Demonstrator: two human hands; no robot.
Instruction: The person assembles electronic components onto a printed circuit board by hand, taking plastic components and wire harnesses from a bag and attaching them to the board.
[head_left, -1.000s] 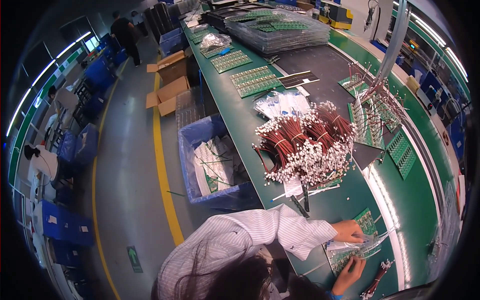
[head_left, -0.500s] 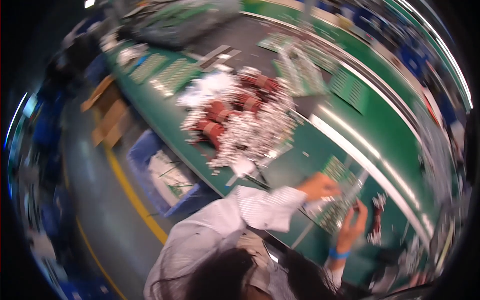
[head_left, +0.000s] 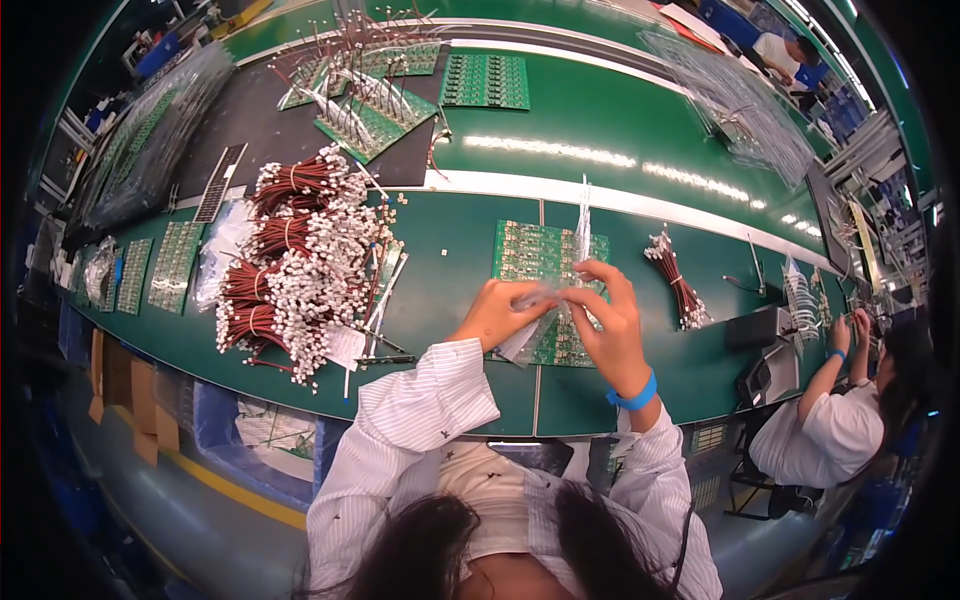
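Observation:
Over a green circuit board panel (head_left: pixel 519 240), my left hand (head_left: pixel 497 312) pinches a piece of crumpled clear plastic film (head_left: pixel 528 333). My right hand (head_left: pixel 612 325), with a blue band at its wrist, meets it at the film's upper edge, thumb and fingers curled in. The fingertips of both hands nearly touch. A bundle of thin white wires (head_left: pixel 583 225) stands up from the panel just beyond my right fingers. The hands and film hide part of the panel's middle and lower half.
Left is a large pile of red-brown wire harnesses (head_left: pixel 285 240) with white connectors. A smaller harness bundle (head_left: pixel 677 280) lies to the right. Wired boards (head_left: pixel 375 115) stand at the back; a blue bin (head_left: pixel 222 420) sits below the table edge. A co-worker (head_left: pixel 835 420) works at right.
The view has turned and steadied, so the panel now lies straight ahead. My hands, apart before, have come together at the plastic film.

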